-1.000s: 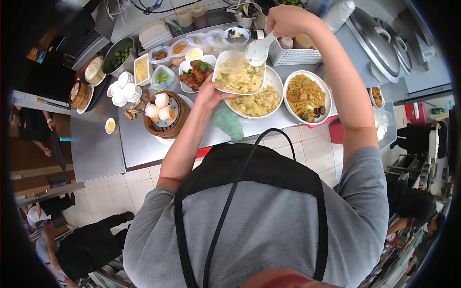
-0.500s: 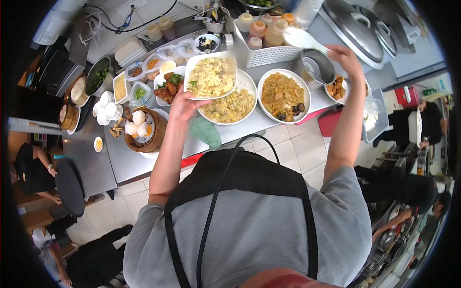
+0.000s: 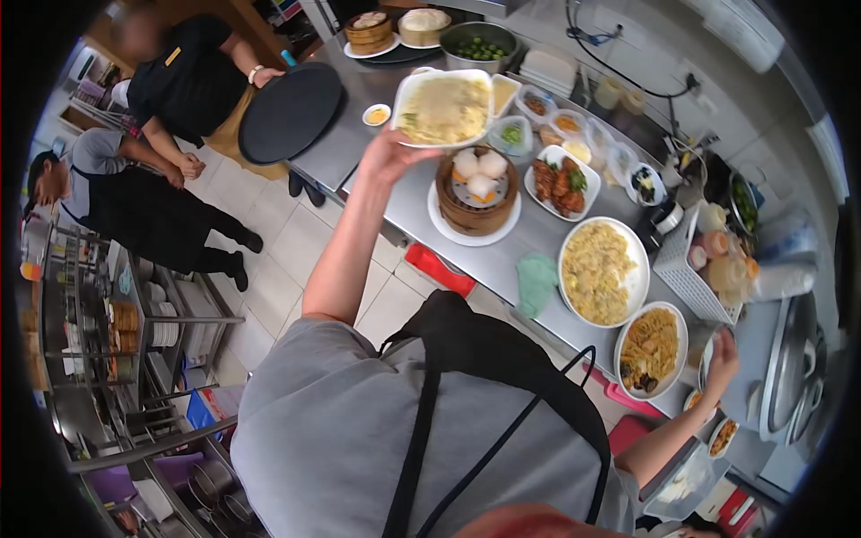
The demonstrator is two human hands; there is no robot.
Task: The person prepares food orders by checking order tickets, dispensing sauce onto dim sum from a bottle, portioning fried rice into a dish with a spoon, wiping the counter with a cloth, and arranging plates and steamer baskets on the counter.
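Observation:
My left hand [image 3: 392,161] grips a white rectangular dish [image 3: 448,144] by its near edge, holding it raised over the counter. Pale yellow food like egg fried rice fills the dish. Below and right of it, a bamboo steamer [image 3: 480,217] with white buns [image 3: 482,164] stands on a white plate. My right hand [image 3: 723,360] is at the far right, beyond a plate of noodles [image 3: 649,345]; its fingers are curled, and what they hold cannot be made out. A round plate of fried rice [image 3: 599,273] lies between the steamer and the noodles.
Fried chicken [image 3: 560,186], a green cloth [image 3: 536,282] and a white basket of sauce bottles [image 3: 708,260] are on the counter [image 3: 529,242]. At the left, a person [image 3: 193,81] holds a round black tray [image 3: 291,114]; a second person [image 3: 126,197] stands nearby.
The view has swung left, and the dish in my left hand is now at the counter's left end. My right hand is lower, and the white spoon it held is no longer clearly visible.

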